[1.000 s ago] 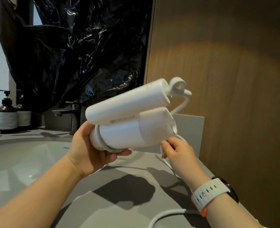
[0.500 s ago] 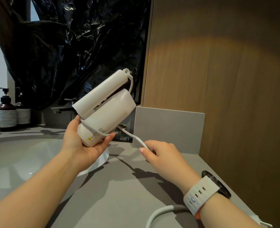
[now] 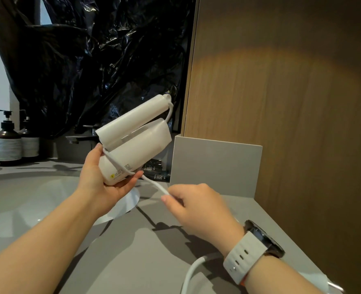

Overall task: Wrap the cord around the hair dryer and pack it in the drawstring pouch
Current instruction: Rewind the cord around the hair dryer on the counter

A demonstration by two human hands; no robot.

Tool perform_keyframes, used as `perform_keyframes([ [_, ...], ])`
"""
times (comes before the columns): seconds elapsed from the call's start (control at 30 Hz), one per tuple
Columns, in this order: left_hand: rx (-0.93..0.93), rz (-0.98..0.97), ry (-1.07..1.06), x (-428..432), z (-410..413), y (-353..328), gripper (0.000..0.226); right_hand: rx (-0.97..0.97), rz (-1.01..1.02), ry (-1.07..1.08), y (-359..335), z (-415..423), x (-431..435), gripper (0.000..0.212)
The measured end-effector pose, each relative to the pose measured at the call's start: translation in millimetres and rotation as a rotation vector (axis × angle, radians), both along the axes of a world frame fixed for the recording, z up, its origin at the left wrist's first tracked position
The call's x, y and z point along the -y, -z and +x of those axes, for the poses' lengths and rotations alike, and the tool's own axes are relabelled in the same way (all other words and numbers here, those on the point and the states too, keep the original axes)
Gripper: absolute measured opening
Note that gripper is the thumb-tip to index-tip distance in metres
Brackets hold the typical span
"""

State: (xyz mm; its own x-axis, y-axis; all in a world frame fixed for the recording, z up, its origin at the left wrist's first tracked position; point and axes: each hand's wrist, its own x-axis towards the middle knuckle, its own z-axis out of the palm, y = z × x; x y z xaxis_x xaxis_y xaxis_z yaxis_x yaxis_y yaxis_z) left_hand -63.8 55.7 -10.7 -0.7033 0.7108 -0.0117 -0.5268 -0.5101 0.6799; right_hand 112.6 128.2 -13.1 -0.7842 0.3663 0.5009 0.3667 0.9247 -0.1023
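Left hand [image 3: 103,183] cradles folded hair dryer [image 3: 133,143], right hand [image 3: 194,204] pinches cord [image 3: 154,184]. Imo keep cord taut, lay next turn snug beside first, don't let loops slip.

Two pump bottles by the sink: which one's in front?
The left pump bottle, with its whole pump head and label showing. The right pump bottle stands partly hidden behind it.
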Motion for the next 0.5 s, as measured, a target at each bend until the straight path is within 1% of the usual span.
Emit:
perform_keyframes([
  [0.1, -0.071, -0.037, -0.012, -1, 2, -1, 0.052, -0.075, -0.013, 0.02, -2, 7, -7, 0.029],
  [0.17, -0.155, -0.082, -0.031, -3, 5, -1, 0.043, -0.075, 0.0, 0.012, -2, 10, -8, 0.029],
  [0.23, -0.285, -0.143, -0.066, -5, 7, 1, 0.031, -0.064, 0.034, -0.002, 0, 10, -8, 0.032],
  [0.27, -0.349, -0.177, -0.083, -6, 7, 1, 0.031, -0.059, 0.054, -0.006, 0, 11, -8, 0.033],
  [0.33, -0.462, -0.257, -0.112, -8, 6, 3, 0.04, -0.063, 0.086, -0.006, 0, 13, -7, 0.034],
  [0.43, -0.582, -0.357, -0.139, -12, 5, 3, 0.056, -0.072, 0.134, -0.01, 2, 13, -8, 0.038],
  [0.5, -0.667, -0.387, -0.199, -13, 8, 3, 0.055, -0.079, 0.169, -0.023, 5, 11, -8, 0.037],
])
